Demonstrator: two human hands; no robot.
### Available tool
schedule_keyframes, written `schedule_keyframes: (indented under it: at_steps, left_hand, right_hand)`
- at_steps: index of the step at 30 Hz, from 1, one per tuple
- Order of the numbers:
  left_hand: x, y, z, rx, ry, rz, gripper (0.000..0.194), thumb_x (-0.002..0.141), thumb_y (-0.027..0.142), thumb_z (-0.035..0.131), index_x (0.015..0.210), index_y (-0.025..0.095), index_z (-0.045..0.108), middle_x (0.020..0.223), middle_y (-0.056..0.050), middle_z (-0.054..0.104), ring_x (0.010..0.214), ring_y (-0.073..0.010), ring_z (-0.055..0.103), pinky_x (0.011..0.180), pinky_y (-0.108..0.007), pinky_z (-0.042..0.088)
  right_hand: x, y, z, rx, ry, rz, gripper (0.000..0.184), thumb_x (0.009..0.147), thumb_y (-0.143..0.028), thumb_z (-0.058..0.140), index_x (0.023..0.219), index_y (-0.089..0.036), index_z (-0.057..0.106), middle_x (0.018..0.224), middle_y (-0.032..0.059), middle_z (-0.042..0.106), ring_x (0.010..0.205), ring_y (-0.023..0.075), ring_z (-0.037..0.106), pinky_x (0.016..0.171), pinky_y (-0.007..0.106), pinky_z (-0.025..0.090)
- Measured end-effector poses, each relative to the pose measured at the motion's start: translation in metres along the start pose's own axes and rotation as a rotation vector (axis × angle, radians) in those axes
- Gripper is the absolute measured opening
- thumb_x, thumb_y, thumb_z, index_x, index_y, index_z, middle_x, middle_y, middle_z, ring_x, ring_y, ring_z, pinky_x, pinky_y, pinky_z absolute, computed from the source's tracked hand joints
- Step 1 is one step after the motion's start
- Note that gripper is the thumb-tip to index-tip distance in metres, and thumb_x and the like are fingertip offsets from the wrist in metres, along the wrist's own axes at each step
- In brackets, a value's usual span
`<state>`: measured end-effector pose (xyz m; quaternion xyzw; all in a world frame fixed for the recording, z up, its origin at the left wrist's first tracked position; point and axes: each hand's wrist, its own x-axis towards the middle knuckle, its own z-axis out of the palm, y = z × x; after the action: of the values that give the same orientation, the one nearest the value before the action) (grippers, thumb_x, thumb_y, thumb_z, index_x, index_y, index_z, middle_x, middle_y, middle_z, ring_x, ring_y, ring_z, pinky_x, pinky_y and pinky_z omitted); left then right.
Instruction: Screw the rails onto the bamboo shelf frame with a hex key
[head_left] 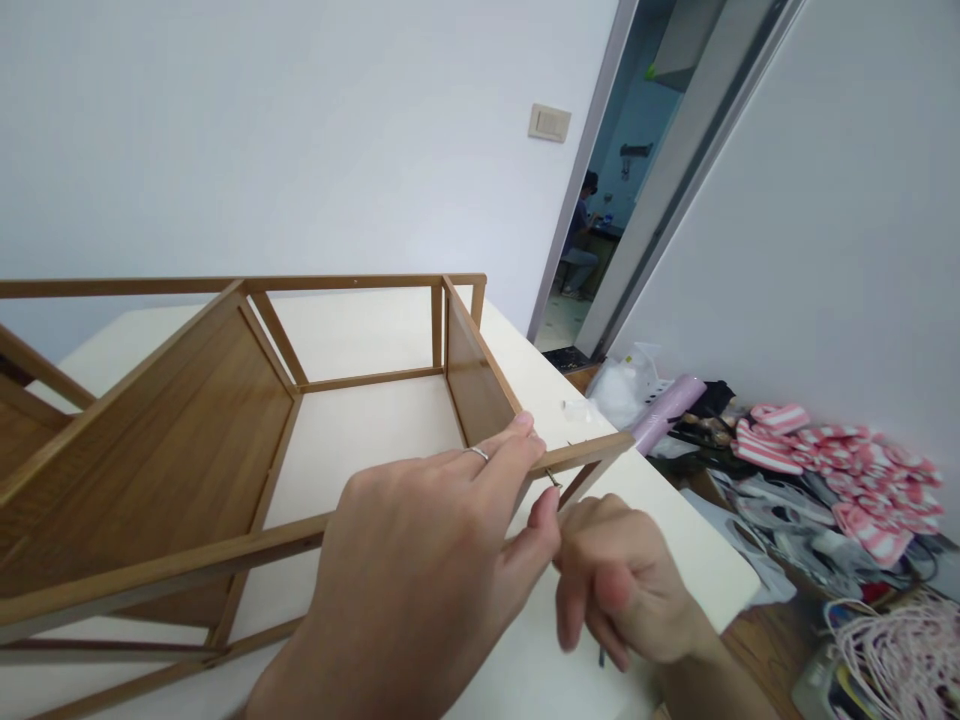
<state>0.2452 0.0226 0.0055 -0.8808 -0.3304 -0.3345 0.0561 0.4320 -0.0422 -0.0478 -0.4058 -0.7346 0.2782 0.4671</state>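
A brown wooden shelf frame [274,558] lies on its side on a white table. My left hand [427,550], with a ring on one finger, is closed over the frame's near rail, where a wooden panel [484,365] meets it. A metal screw [553,479] sticks out of the rail close to my left thumb. Just right of the screw is my right hand [626,580], its fingers curled in; what they hold, if anything, is hidden. Below those fingers shows a small dark tip [601,657], too little to name.
The white table [697,560] carries a small clear plastic bag [581,410] beyond the frame. On the floor at right lie a purple roll [667,412], pink-striped cloth [847,470] and a pink cord bundle [900,655]. Through the doorway a person [581,240] sits.
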Motion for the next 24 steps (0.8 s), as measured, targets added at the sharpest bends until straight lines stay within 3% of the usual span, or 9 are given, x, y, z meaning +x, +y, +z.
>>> schedule_keyframes:
  at_steps: [3,6,8,10,13,15,17,20,24]
  left_hand:
    - [0.000,0.000,0.001,0.027,0.004,-0.011,0.034,0.089,0.033,0.064,0.121,0.031,0.074,0.064,0.006,0.074,0.048,-0.0203,0.067,0.045,-0.033,0.035]
    - [0.001,0.001,0.002,0.037,0.010,-0.031,0.034,0.087,0.033,0.064,0.119,0.031,0.075,0.062,0.007,0.073,0.048,-0.0204,0.067,0.044,-0.032,0.032]
    - [0.002,0.002,0.002,0.034,0.008,-0.043,0.033,0.088,0.034,0.064,0.119,0.031,0.075,0.061,0.007,0.072,0.049,-0.0210,0.068,0.046,-0.032,0.031]
    - [0.003,0.003,0.000,0.026,-0.010,-0.058,0.031,0.090,0.035,0.063,0.117,0.031,0.075,0.063,0.006,0.074,0.054,-0.0219,0.070,0.047,-0.032,0.031]
    - [0.004,0.004,-0.005,0.004,-0.085,-0.091,0.027,0.093,0.035,0.061,0.115,0.031,0.075,0.068,0.005,0.077,0.058,-0.0228,0.072,0.048,-0.031,0.029]
    - [0.005,0.004,-0.009,-0.004,-0.140,-0.106,0.026,0.095,0.036,0.059,0.115,0.031,0.075,0.070,0.003,0.078,0.060,-0.0237,0.073,0.049,-0.030,0.029]
    - [0.005,0.004,-0.011,-0.010,-0.173,-0.108,0.027,0.097,0.038,0.058,0.118,0.031,0.074,0.074,0.001,0.079,0.064,-0.0244,0.074,0.051,-0.029,0.031]
    - [0.005,0.003,-0.013,-0.015,-0.194,-0.110,0.029,0.098,0.040,0.056,0.120,0.031,0.072,0.082,-0.001,0.081,0.072,-0.0259,0.076,0.056,-0.029,0.037]
    - [0.005,0.003,-0.015,-0.015,-0.205,-0.112,0.031,0.100,0.041,0.054,0.123,0.031,0.072,0.086,-0.004,0.081,0.078,-0.0286,0.077,0.060,-0.031,0.043]
  right_hand:
    - [0.006,-0.005,0.007,0.202,-0.443,0.179,0.052,0.108,-0.048,0.049,0.076,-0.018,0.077,0.038,-0.0075,0.048,0.030,0.0047,0.047,0.034,0.012,0.037]
    - [0.014,0.001,0.026,0.217,-0.472,0.244,0.039,0.104,-0.028,0.056,0.071,-0.017,0.074,0.045,-0.0077,0.054,0.032,0.0032,0.045,0.033,0.010,0.035]
    - [0.016,0.010,0.038,0.251,-0.462,0.292,0.034,0.102,-0.027,0.059,0.073,-0.017,0.072,0.045,-0.0088,0.054,0.034,0.0039,0.048,0.036,0.010,0.040]
    - [0.011,0.019,0.043,0.353,-0.543,0.364,0.026,0.099,-0.032,0.065,0.078,-0.017,0.070,0.047,-0.0088,0.058,0.039,0.0055,0.056,0.044,0.012,0.048]
    - [-0.008,0.028,0.042,0.534,-0.640,0.386,0.036,0.089,-0.047,0.076,0.103,-0.014,0.070,0.087,0.0068,0.081,0.078,0.0149,0.079,0.076,0.027,0.064]
    - [-0.025,0.030,0.040,0.592,-0.555,0.372,0.049,0.087,-0.049,0.079,0.115,-0.011,0.068,0.109,0.0179,0.080,0.102,0.0219,0.079,0.088,0.036,0.064]
    - [-0.040,0.026,0.042,0.593,-0.407,0.392,0.044,0.090,-0.046,0.076,0.114,-0.009,0.069,0.114,0.0213,0.078,0.107,0.0237,0.077,0.092,0.037,0.063]
    - [-0.049,0.009,0.044,0.476,-0.203,0.421,0.034,0.091,-0.041,0.077,0.104,-0.010,0.074,0.103,0.0167,0.081,0.097,0.0205,0.080,0.085,0.030,0.064]
    - [-0.031,-0.041,0.030,0.150,-0.121,0.285,0.017,0.097,-0.030,0.071,0.100,-0.015,0.077,0.082,0.0073,0.082,0.079,0.0158,0.081,0.071,0.022,0.063]
